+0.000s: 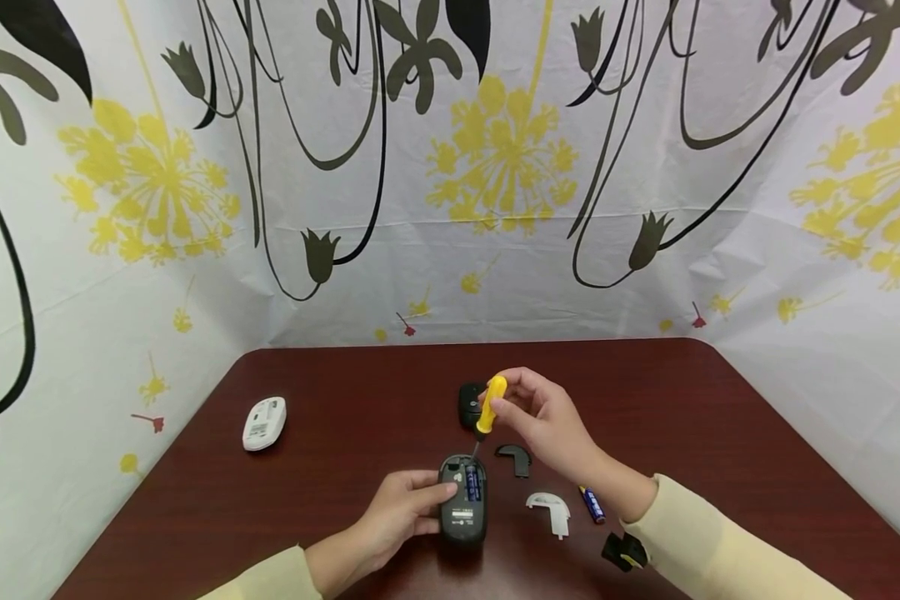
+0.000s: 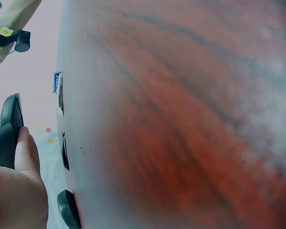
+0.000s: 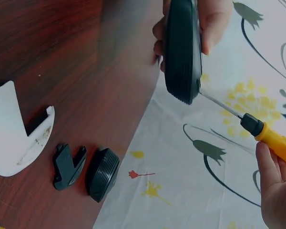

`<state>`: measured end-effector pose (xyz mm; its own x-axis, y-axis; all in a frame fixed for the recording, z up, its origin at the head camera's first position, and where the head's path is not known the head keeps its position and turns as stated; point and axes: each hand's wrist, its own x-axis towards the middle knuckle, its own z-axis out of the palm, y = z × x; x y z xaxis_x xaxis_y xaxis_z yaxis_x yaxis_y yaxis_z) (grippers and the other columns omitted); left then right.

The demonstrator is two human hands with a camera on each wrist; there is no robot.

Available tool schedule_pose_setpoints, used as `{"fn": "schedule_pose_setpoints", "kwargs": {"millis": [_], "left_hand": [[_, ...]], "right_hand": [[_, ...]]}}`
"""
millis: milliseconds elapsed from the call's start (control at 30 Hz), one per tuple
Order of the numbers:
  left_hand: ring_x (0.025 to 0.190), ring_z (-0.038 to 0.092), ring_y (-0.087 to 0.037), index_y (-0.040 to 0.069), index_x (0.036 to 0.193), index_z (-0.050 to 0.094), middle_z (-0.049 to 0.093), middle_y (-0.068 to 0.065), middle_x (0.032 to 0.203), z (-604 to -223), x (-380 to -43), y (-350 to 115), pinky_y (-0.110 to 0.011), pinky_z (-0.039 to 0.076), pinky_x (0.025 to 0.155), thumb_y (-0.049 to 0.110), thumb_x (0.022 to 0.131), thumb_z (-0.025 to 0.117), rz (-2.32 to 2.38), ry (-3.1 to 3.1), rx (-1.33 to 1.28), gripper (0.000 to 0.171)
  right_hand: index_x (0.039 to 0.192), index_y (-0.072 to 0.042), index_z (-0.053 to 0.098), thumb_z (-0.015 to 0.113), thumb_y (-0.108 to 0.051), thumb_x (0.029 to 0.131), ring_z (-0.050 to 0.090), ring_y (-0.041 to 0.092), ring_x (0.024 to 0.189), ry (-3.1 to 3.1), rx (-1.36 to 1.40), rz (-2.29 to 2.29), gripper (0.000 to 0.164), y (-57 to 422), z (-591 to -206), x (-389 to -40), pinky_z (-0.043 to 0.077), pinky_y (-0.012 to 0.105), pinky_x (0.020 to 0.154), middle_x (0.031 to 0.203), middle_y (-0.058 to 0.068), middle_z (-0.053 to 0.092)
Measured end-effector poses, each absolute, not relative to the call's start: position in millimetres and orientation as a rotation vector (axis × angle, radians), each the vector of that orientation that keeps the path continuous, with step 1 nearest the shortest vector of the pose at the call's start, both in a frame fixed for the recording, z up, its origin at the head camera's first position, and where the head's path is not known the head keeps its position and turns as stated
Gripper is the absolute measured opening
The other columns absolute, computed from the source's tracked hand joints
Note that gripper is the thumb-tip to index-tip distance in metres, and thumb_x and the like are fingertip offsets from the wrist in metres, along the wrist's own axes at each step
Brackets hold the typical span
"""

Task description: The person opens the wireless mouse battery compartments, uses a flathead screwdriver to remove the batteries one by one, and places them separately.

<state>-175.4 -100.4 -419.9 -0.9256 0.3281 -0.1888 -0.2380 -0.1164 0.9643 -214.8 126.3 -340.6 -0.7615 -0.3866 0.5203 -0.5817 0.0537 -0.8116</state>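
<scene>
At the lower centre of the head view, the left hand (image 1: 390, 518) grips a dark mouse (image 1: 462, 525), underside up; the right hand (image 1: 551, 421) pinches a yellow screwdriver (image 1: 492, 400), its tip at the mouse's upper end, near the batteries (image 1: 472, 483). Unscrewing seems in hand; the next move likely calls for a steady mouse and a well-seated tip, though seating is too small to tell.

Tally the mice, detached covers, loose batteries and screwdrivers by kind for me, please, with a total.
Mice: 3 (white mouse, held dark mouse, other dark mouse)
Detached covers: 2 (white cover, dark cover)
Loose battery: 1
Screwdriver: 1
Total: 7
</scene>
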Motion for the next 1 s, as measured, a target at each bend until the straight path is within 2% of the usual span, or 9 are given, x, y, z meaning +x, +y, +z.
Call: {"fn": "schedule_pose_setpoints", "kwargs": {"millis": [67,233,367,600,700,900,1000], "left_hand": [[0.091,0.068,-0.026,-0.012,0.120,0.059,0.068,-0.019,0.106,-420.6,-175.8,-100.2,-0.038,0.058,0.075,0.016,0.091,0.068,2.101,1.790,0.109,0.041],[0.090,0.069,-0.025,-0.012,0.120,0.059,0.069,-0.018,0.104,-422.8,-176.5,-99.9,-0.037,0.058,0.074,0.016,0.092,0.067,2.110,1.789,0.132,0.041],[0.089,0.069,-0.023,-0.012,0.119,0.060,0.069,-0.017,0.103,-423.5,-177.3,-99.9,-0.036,0.058,0.073,0.017,0.093,0.067,2.108,1.802,0.127,0.040],[0.088,0.069,-0.023,-0.012,0.117,0.061,0.069,-0.017,0.102,-425.2,-178.1,-100.5,-0.036,0.058,0.073,0.017,0.093,0.066,2.111,1.811,0.133,0.038],[0.087,0.069,-0.023,-0.012,0.117,0.061,0.069,-0.017,0.102,-425.4,-177.6,-100.5,-0.036,0.058,0.073,0.016,0.093,0.066,2.103,1.814,0.147,0.037],[0.086,0.069,-0.022,-0.011,0.118,0.061,0.069,-0.016,0.102,-424.5,-176.1,-99.5,-0.036,0.058,0.072,0.017,0.093,0.066,2.061,1.820,0.155,0.038],[0.086,0.069,-0.022,-0.011,0.119,0.061,0.070,-0.015,0.102,-423.7,-175.6,-99.5,-0.036,0.059,0.072,0.017,0.093,0.067,2.036,1.834,0.146,0.039]], "right_hand": [[0.112,0.002,0.059,0.062,-0.003,0.095,0.065,0.022,0.081,-2.149,1.031,1.723,0.018,125.4,-341.5,-211.5,0.058,0.032,0.070,0.098,0.008,0.068],[0.114,-0.005,0.060,0.061,0.002,0.094,0.067,0.023,0.084,-2.119,1.140,1.668,0.022,121.1,-343.2,-202.6,0.057,0.031,0.063,0.106,0.006,0.068],[0.114,-0.007,0.060,0.061,0.004,0.093,0.068,0.021,0.088,-2.103,1.225,1.608,0.024,117.2,-346.6,-198.1,0.058,0.032,0.063,0.110,0.006,0.069],[0.112,-0.005,0.064,0.062,0.005,0.091,0.068,0.020,0.091,-2.043,1.337,1.516,0.023,112.4,-354.9,-197.1,0.058,0.033,0.072,0.106,0.006,0.069],[0.108,-0.005,0.066,0.063,0.005,0.091,0.068,0.017,0.090,-2.044,1.309,1.530,0.019,111.3,-355.4,-197.8,0.058,0.031,0.071,0.102,0.004,0.070],[0.106,-0.008,0.068,0.060,-0.002,0.095,0.067,0.017,0.078,-2.136,1.149,1.595,0.014,114.6,-351.9,-202.0,0.056,0.030,0.058,0.097,0.004,0.071],[0.109,-0.003,0.067,0.058,-0.007,0.098,0.068,0.024,0.085,-2.174,1.076,1.731,0.015,116.5,-348.6,-205.6,0.058,0.033,0.065,0.100,0.009,0.070]]}}
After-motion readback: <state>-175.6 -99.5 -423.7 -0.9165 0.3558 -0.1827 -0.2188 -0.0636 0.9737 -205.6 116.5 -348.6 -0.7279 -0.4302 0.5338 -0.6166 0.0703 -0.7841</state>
